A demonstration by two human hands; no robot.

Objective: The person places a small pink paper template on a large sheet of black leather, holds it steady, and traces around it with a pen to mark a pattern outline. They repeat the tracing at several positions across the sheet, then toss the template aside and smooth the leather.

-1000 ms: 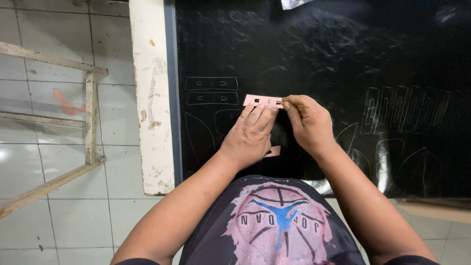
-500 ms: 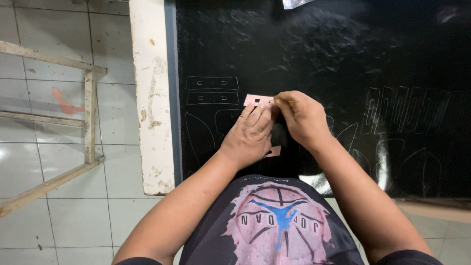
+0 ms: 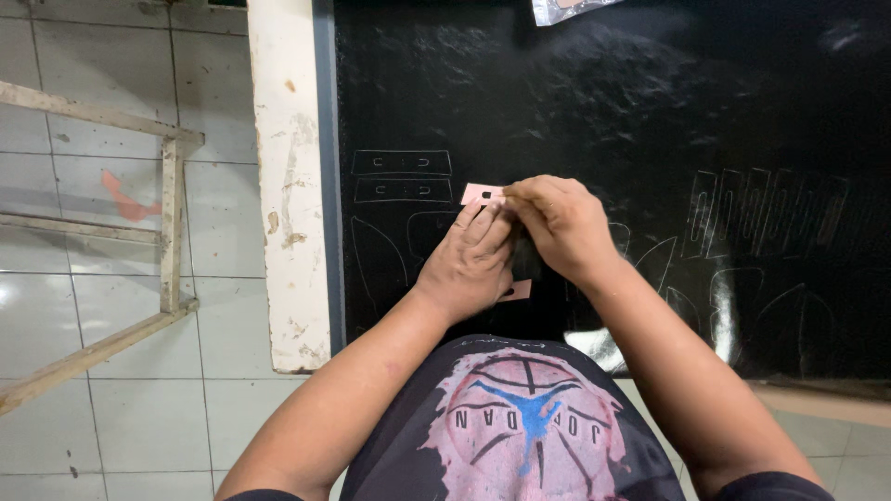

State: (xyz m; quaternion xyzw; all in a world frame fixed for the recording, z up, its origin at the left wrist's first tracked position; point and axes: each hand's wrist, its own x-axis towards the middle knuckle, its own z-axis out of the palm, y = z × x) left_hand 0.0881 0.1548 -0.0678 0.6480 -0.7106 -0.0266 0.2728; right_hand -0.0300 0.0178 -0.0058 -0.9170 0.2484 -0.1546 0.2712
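A pink flat template (image 3: 483, 194) lies on a black sheet (image 3: 650, 111) spread over the table. My left hand (image 3: 469, 264) presses flat on the template, covering most of it; only its top end and a bottom corner (image 3: 518, 291) show. My right hand (image 3: 557, 223) is closed, fingertips pinched at the template's top edge. What it grips is hidden by the fingers. Traced outlines of pattern pieces (image 3: 401, 176) are drawn on the sheet to the left of the hands, and more outlines (image 3: 770, 223) sit to the right.
A worn white table edge (image 3: 288, 186) borders the sheet on the left. A wooden frame (image 3: 167, 232) stands over the tiled floor at far left. A pale plastic-wrapped item (image 3: 566, 9) lies at the top of the sheet.
My right hand has slid left along the template's top edge, from its right end toward its left end. My left hand stays pressed in place.
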